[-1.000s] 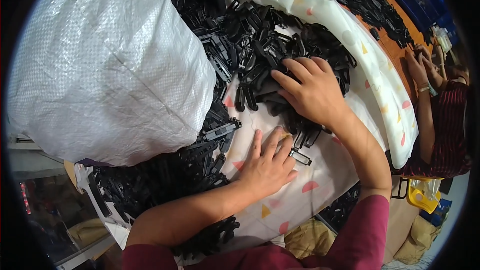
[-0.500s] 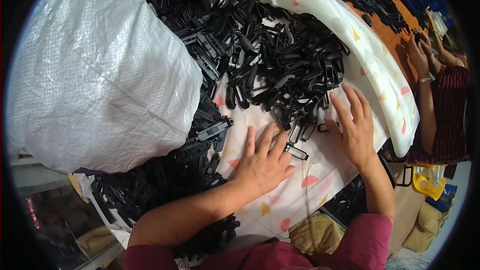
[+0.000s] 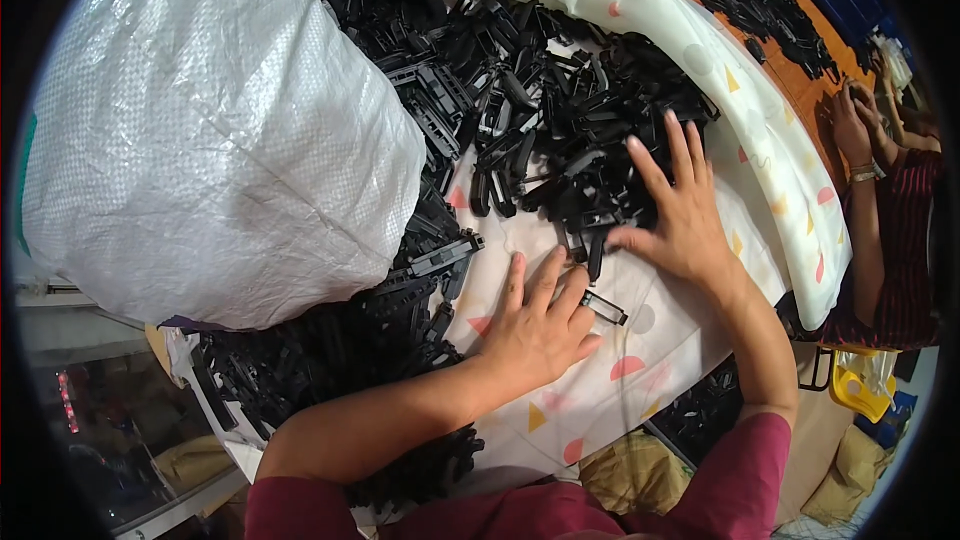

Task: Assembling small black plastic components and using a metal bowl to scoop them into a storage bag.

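A heap of small black plastic parts (image 3: 560, 130) lies on a pale cloth (image 3: 560, 420) printed with coloured shapes. My left hand (image 3: 535, 330) rests flat on the cloth at the heap's near edge, fingers spread. One slim black rectangular frame (image 3: 606, 308) lies just right of its fingers; whether they touch it I cannot tell. My right hand (image 3: 680, 210) reaches over the heap's right side with fingers and thumb apart. Nothing is visibly held in it, and its fingers are against or just above the parts.
A large white woven sack (image 3: 220, 140) bulges at the left. Black parts (image 3: 330, 360) pile up below it. On the right, another person's hands (image 3: 856, 125) are beside an orange table (image 3: 800, 70) bearing more black parts. A yellow scoop-like thing (image 3: 858, 385) sits at the lower right.
My right hand has moved forward and left, from the cloth beside the heap onto its right side. My left hand stays on the cloth. The view has shifted slightly.
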Demonstrator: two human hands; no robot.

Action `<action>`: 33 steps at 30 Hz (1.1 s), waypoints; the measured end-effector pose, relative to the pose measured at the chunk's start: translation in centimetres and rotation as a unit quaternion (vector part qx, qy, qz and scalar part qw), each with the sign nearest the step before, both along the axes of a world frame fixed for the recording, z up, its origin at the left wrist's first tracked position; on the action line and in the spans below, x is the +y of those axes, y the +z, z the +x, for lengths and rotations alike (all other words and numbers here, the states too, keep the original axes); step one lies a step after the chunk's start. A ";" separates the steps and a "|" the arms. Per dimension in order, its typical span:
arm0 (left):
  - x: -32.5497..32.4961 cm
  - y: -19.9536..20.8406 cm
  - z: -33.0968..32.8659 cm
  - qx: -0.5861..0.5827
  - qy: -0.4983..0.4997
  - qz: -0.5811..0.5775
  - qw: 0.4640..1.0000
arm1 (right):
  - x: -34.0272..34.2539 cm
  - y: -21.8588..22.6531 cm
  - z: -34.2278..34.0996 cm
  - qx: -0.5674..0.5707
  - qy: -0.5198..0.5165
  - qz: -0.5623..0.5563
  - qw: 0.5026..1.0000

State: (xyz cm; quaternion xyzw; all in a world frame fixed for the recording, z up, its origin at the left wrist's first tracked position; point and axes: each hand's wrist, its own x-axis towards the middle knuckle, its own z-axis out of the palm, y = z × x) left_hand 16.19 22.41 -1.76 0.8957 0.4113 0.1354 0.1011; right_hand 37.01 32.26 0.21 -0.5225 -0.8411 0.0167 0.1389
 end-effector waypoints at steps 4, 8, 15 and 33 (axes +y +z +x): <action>-0.1 0.0 0.3 -0.004 -0.001 0.009 1.000 | 4.8 -1.5 -1.1 0.005 -0.020 0.032 0.999; 0.0 0.2 0.7 -0.005 -0.011 0.010 1.000 | 7.9 -0.7 -2.1 -0.032 -0.068 0.081 0.994; -0.6 -1.1 0.1 -0.004 0.003 0.014 1.000 | -2.7 2.2 -5.4 -0.041 0.247 0.060 0.966; -0.1 -0.6 0.1 0.014 0.005 0.005 1.000 | 4.0 0.3 -10.7 0.108 0.302 0.204 0.925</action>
